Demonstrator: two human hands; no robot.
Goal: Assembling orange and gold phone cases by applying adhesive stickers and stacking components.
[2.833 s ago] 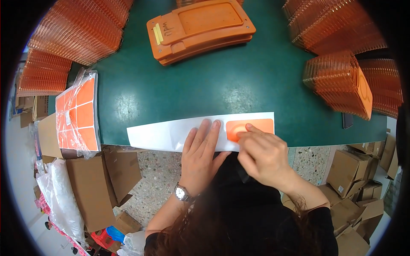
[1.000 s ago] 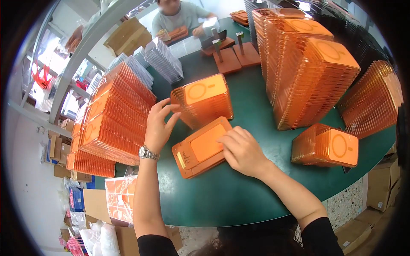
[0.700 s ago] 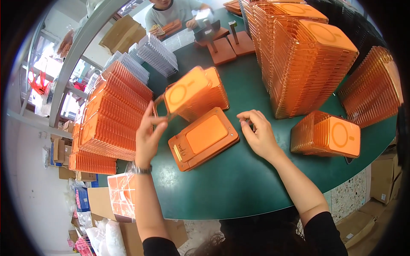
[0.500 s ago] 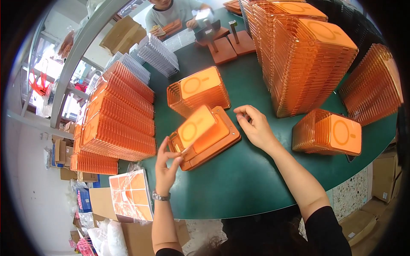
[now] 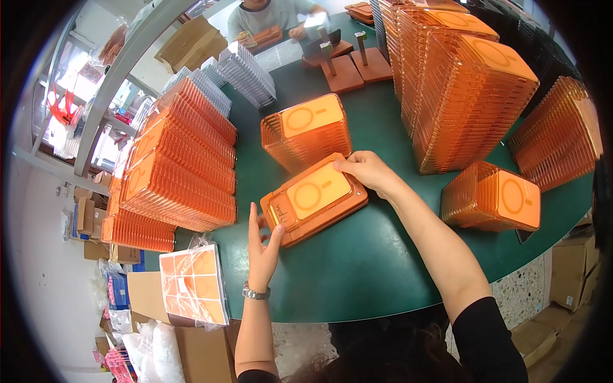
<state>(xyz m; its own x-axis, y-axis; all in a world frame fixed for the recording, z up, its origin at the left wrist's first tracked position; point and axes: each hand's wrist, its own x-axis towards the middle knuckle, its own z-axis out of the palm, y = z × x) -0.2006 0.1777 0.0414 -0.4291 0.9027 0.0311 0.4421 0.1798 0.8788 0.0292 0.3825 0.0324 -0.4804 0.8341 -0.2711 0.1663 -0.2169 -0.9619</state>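
Two hands on one piece. My right hand (image 5: 367, 172) has its fingertips pinched lightly on the far right corner of the orange tray (image 5: 317, 191), thumb under the edge as far as I can tell. My left hand (image 5: 263, 246) is flat and open, fingers straight, its edge pressed against the near left end of the wooden jig (image 5: 316, 203); it holds nothing. The tray lies face up in the jig, tilted a little off square, on the green tabletop (image 5: 377, 268).

To seat it well, I judge: keep the left hand as a stop so the jig cannot slide, and press the tray down evenly corner by corner, not from one side only. Thin plastic like this probably flexes, so a light pinch is enough. Check that all four edges sit inside the jig's rim before letting go.

Just behind the jig stands a short stack of trays (image 5: 306, 131), close to touching it. Long leaning stacks (image 5: 182, 175) lie to my left, tall stacks (image 5: 472, 89) to my right, well apart. A bag of orange labels (image 5: 193, 284) hangs over the near edge.
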